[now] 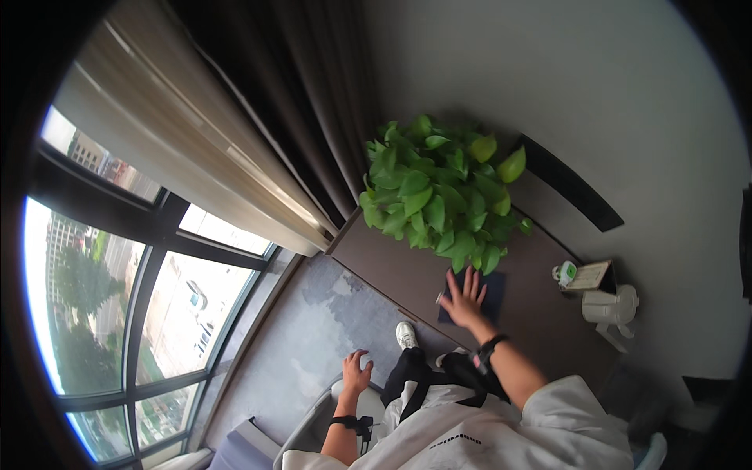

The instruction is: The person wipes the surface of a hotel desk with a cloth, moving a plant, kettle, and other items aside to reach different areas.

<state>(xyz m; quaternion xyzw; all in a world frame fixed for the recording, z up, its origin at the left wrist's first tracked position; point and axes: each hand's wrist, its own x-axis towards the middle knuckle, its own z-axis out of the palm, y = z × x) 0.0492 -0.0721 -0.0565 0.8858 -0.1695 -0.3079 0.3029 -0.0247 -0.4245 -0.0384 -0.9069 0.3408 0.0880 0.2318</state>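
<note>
My right hand (465, 299) is over a dark blue flat rectangular item (493, 294) on the brown desk (382, 255), its fingers spread. Whether this item is a folder or a cloth I cannot tell, and my hand hides part of it. Beside my thumb lies a small pale object (439, 298), too small to make out. Just beyond my fingertips hang the leaves of a bushy green potted plant (435, 194); its pot is hidden. My left hand (356, 372) is held away from the desk near a light grey chair (329, 405), fingers loosely bent and holding nothing.
Along the wall side of the desk stand a white electric kettle (608, 304), a small sign stand (589, 276) and a little green-and-white item (566, 273). Curtains (235, 135) and large windows (176, 305) are at the left. A purple-grey seat (244, 449) is at the lower left.
</note>
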